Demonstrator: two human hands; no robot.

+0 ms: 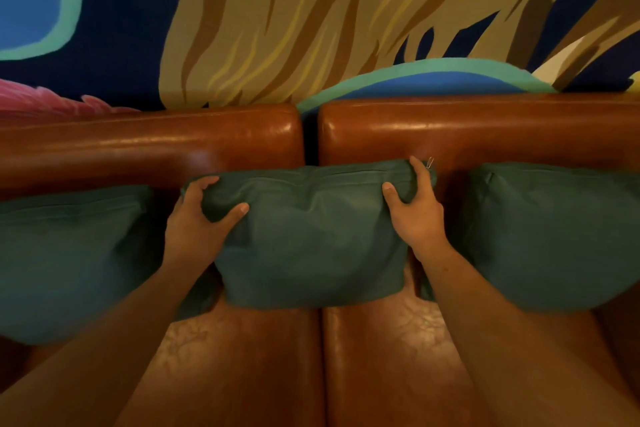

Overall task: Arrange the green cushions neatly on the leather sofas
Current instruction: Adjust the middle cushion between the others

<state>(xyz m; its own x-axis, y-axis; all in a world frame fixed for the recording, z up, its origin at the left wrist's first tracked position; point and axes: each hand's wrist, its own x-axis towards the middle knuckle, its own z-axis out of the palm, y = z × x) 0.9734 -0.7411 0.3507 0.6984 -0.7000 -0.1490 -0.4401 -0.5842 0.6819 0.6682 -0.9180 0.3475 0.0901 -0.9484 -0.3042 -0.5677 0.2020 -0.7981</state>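
Your left hand grips the upper left corner of the soft, square green fabric cushion in the middle, thumb on the front face and fingers curled over the top edge. Your right hand pinches the upper right corner the same way. The cushion stands on its lower edge and straddles the dark gap between the two sofas.

Hold both corners level so the top seam runs straight. Ease the cushion back until it leans flat on the backrests, then let go with both hands together. Your thumbs dent the filling, so it will likely want a pat to smooth it. A small metal zip pull sticks up by your right fingers; tucking it down would look tidier.

There are no bins or trays here; the seats do the holding. The glossy brown left leather sofa carries a second green cushion, and the right leather sofa carries a third green cushion. Each leans just beside the middle one.
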